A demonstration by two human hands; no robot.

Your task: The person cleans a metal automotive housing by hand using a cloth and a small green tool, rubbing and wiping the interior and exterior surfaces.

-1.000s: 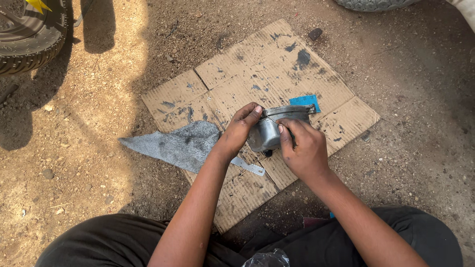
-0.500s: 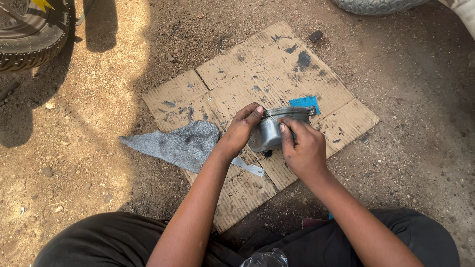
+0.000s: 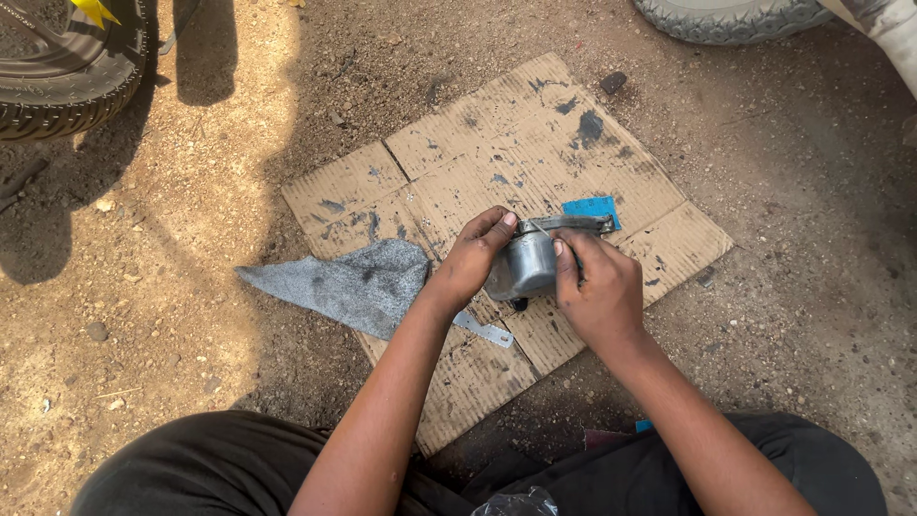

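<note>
A small grey metal cup-shaped part point(image 3: 530, 263) with a flat flange is held above a stained sheet of cardboard point(image 3: 458, 158). My left hand point(image 3: 473, 256) grips its left side, thumb up near the rim. My right hand point(image 3: 597, 291) clasps its right side, fingers wrapped over the flange. A thin wire or pin pokes out near the rim between my fingers. A blue piece point(image 3: 592, 207) lies on the cardboard just behind the part.
A grey rag point(image 3: 349, 282) lies over the cardboard's left edge. A thin flat metal strip point(image 3: 487, 332) rests beneath my left wrist. Tyres stand at the top left point(image 3: 67, 67) and top right point(image 3: 731, 17). Dirt ground surrounds everything.
Both hands keep their grip on the metal part with only slight shifts of the fingers. The part sits in nearly the same spot.
</note>
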